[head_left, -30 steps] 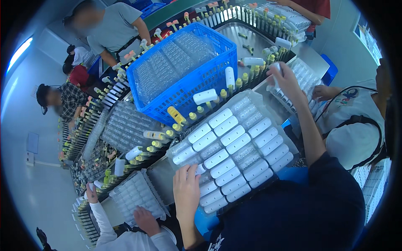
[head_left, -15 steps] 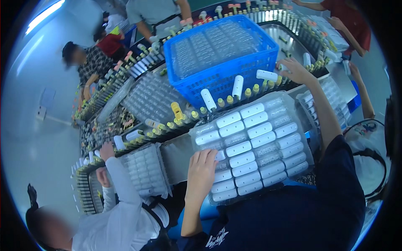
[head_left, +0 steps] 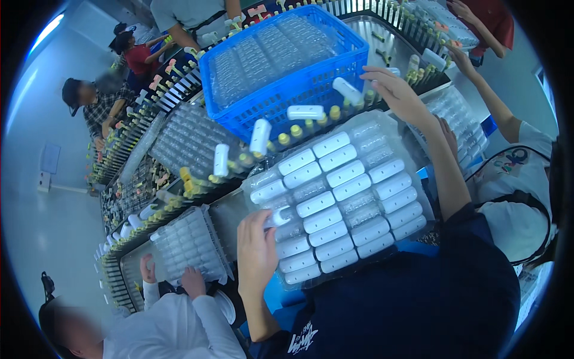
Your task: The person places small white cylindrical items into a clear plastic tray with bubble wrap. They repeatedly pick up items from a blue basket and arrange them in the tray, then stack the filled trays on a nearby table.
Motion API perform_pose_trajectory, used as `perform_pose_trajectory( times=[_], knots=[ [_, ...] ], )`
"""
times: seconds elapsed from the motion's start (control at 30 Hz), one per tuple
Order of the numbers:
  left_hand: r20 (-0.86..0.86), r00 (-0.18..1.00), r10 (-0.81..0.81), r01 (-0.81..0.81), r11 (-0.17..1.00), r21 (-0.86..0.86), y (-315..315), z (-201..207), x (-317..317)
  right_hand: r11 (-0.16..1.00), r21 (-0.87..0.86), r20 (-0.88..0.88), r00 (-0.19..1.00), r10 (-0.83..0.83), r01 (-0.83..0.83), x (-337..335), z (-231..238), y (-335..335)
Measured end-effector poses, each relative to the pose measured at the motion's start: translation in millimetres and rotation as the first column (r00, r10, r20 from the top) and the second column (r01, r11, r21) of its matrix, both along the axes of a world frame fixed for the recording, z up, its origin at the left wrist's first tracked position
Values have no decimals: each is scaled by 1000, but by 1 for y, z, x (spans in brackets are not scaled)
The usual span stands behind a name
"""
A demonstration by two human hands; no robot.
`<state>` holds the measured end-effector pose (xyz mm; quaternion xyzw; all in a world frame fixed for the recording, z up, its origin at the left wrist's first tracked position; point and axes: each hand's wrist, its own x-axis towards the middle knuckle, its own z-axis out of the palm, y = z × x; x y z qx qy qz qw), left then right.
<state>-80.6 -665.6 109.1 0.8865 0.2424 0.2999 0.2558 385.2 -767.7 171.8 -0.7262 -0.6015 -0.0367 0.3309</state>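
A clear plastic blister tray (head_left: 311,191) lies tilted in front of me, with rows of oblong white plastic casings (head_left: 319,204) in many of its pockets. At its left side my left hand (head_left: 257,248) is closed, thumb and fingers around one white casing (head_left: 277,216) that sits over the tray's left column. My right hand (head_left: 399,99) reaches over the tray's far right corner to the conveyor line, fingers stretched and apart. Near its fingertips a white casing (head_left: 348,91) leans on the yellow-tipped pegs (head_left: 296,130). Farther left along the pegs stand several more white casings (head_left: 260,136).
A blue crate (head_left: 287,90) full of stacked clear trays stands beyond the pegs. On the left, a co-worker in white (head_left: 173,323) handles another blister tray (head_left: 191,245). Another co-worker (head_left: 514,173) sits close on the right. More people work along the far side.
The casings on the pegs have shifted left, and another casing now leans there beside my right hand, whose fingers have spread. My left hand now has a casing raised from the tray. My view has shifted slightly.
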Motion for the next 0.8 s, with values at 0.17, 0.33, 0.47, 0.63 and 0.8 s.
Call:
perform_pose_trajectory(
  times=[0.17, 0.33, 0.47, 0.63, 0.8],
  knots=[
    [77, 996, 38, -31, 995, -95, 1, 1, 13, 999, 29, 4, 1000, -23, 23, -75, 35, -73],
    [43, 999, -2, 8, 992, -127, -6, 27, 42, 962, -264, -19, 998, 61, -64, -127, 6, -109],
    [83, 990, -112, 112, 994, 3, 3, 36, 70, 973, -226, 36, 998, 54, -44, -136, -2, -106],
    [95, 983, -160, 166, 984, -61, 3, 67, 125, 973, -228, 104, 993, 60, -35, -135, -16, -106],
    [311, 923, -229, 362, 793, -491, 18, 64, 207, 980, -183, 170, 979, 110, -78, -136, -10, -109]
  ],
)
